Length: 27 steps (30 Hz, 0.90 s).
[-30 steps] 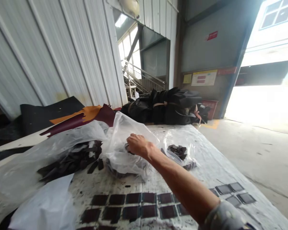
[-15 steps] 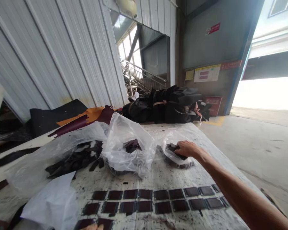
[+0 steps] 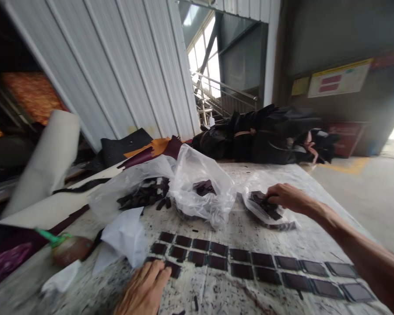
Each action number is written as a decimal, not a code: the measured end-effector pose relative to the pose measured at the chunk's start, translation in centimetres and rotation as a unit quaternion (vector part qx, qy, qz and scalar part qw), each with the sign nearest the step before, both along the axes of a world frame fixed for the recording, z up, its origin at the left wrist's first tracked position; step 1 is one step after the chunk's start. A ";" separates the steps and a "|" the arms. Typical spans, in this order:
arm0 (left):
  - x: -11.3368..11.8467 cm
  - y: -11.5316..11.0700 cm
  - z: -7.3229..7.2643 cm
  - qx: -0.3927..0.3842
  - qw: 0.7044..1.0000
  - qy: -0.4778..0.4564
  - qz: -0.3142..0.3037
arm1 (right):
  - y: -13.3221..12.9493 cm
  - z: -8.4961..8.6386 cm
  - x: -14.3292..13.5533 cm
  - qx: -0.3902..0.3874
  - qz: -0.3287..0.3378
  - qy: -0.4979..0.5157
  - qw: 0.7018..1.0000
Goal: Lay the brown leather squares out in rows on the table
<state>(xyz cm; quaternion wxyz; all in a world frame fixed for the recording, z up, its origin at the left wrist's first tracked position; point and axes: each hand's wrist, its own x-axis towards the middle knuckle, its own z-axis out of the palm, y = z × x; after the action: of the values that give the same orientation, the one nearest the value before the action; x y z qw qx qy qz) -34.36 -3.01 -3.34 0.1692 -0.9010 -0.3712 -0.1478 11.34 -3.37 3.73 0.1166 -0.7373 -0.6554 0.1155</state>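
Left hand (image 3: 144,286), seven o'clock: grip loosely spread, fingertips at dark squares (image 3: 175,270) on worktop (image 3: 213,288). Clear bag (image 3: 258,179), four o'clock, contains dark pieces (image 3: 258,199); right hand (image 3: 289,197), bag's three o'clock, grip curled against pieces, cannot tell if pinching.

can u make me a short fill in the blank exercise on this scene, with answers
1. Of the plastic bags, the right hand is at the one farthest to the ____.
2. The left hand is at the ____ end of the rows of dark rectangular pieces.
3. Behind the bags, one sheet stands out because it is bright ____.
4. The large tied bundle at the back is mostly ____ in colour.

Missing words: right; left; orange; black
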 end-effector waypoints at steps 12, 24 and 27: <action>4.0 -3.9 6.4 -0.203 0.974 -0.075 0.066 | -4.2 1.8 0.7 0.207 -0.131 0.240 0.939; 10.2 -11.1 2.1 -0.764 0.340 -0.545 -0.060 | -13.1 -5.2 -21.9 -0.126 0.043 0.627 0.768; 9.3 -10.6 2.2 -0.775 0.325 -0.539 -0.055 | -13.1 -5.8 -22.0 -0.142 0.075 0.594 0.788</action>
<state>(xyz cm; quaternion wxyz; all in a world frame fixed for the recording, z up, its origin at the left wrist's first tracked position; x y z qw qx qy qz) -25.11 -13.63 -1.16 -0.8515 -0.3650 -0.2766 -0.2552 -10.63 -16.44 -2.03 0.3679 -0.4799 -0.4859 0.6311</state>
